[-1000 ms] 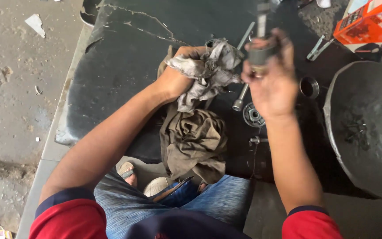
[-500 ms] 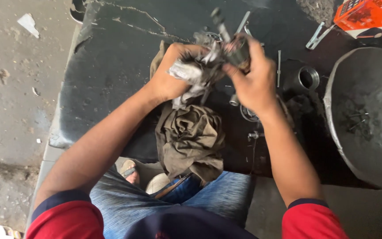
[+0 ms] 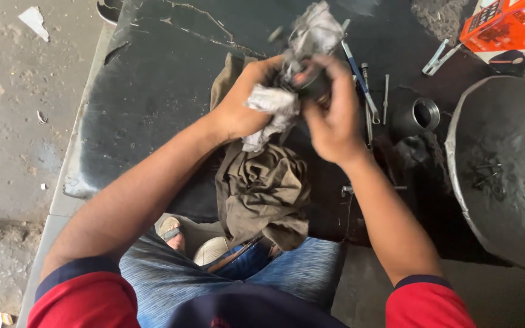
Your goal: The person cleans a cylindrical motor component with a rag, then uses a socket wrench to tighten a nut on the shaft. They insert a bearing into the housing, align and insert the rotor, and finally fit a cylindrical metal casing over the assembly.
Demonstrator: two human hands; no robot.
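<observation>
My left hand (image 3: 244, 100) grips a dirty white rag (image 3: 274, 109), bunched up against a dark metal part (image 3: 312, 82). My right hand (image 3: 334, 115) is closed around that part from the right, with more rag (image 3: 317, 27) sticking up above it. Both hands are blurred and held together over a black greasy work surface (image 3: 153, 103). Below the hands a crumpled brown cloth (image 3: 265, 191) hangs over the surface's near edge, down to my lap.
Right of my hands lie slim metal tools (image 3: 366, 97) and a short metal sleeve (image 3: 417, 115). A large round metal pan (image 3: 505, 170) sits at the right, an orange box (image 3: 508, 27) at the top right. Bare concrete floor (image 3: 13, 121) lies on the left.
My right hand brought the metal part down from the upper right and across to the left hand. The rag is now wrapped around the part, and both hands sit closer together.
</observation>
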